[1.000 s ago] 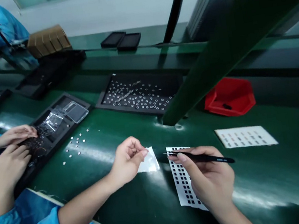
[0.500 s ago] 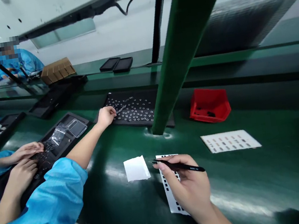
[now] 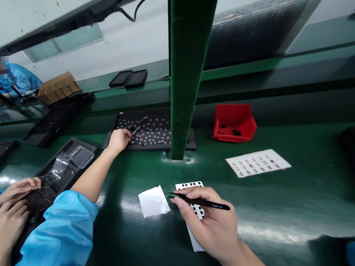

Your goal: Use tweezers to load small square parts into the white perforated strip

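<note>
My left hand (image 3: 119, 141) reaches out to the left end of a black tray (image 3: 191, 139) scattered with many small pale ring-shaped parts (image 3: 151, 137). Its fingers are closed together at the tray's surface; what they pinch, if anything, is too small to make out. In my right hand (image 3: 213, 225) is a pair of black tweezers (image 3: 208, 203), tips pointing left. That hand hovers over a white sheet (image 3: 196, 242) with rows of black squares, covering part of it. Just left of the tweezer tips lies a blank white paper square (image 3: 153, 202).
A green post (image 3: 184, 69) rises in front of the tray. To its right are a red bin (image 3: 247, 129) with dark bits and a white card (image 3: 250, 156) with rows of small pieces. A co-worker's hands (image 3: 11, 206) work over another black tray (image 3: 71, 178) on the left.
The view has swung slightly to the right, so the scene sits further left. My left hand stays at the tray, and my right hand still holds the tweezers over the sheet.
</note>
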`<state>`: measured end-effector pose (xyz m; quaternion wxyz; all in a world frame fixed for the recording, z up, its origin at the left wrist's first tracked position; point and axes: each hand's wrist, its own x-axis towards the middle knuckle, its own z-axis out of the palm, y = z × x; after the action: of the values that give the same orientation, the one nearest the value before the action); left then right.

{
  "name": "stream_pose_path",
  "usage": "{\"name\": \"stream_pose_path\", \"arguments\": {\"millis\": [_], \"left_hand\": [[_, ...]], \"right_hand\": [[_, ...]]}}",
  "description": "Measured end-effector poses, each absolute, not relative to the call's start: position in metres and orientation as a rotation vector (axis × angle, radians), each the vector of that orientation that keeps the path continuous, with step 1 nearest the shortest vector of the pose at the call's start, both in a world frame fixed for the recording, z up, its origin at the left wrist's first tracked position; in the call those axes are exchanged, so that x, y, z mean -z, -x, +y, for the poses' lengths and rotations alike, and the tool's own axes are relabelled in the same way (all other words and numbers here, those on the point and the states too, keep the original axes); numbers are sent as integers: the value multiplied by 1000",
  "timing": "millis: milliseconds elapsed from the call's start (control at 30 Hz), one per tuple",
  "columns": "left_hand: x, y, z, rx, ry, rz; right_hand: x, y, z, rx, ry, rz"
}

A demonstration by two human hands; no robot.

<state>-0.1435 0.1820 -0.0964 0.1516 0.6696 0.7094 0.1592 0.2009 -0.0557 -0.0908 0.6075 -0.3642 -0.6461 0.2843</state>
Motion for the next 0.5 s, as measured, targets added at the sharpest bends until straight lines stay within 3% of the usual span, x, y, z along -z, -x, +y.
{"name": "stream_pose_path", "arguments": {"millis": [300,500], "left_hand": [[84,135,171,-834,-1943,2035],[51,136,102,-1195,-1900,2051]], "right_hand": [[90,-201,-56,-625,828,-1508],[89,-203,-56,-591,846,-1518]]}}
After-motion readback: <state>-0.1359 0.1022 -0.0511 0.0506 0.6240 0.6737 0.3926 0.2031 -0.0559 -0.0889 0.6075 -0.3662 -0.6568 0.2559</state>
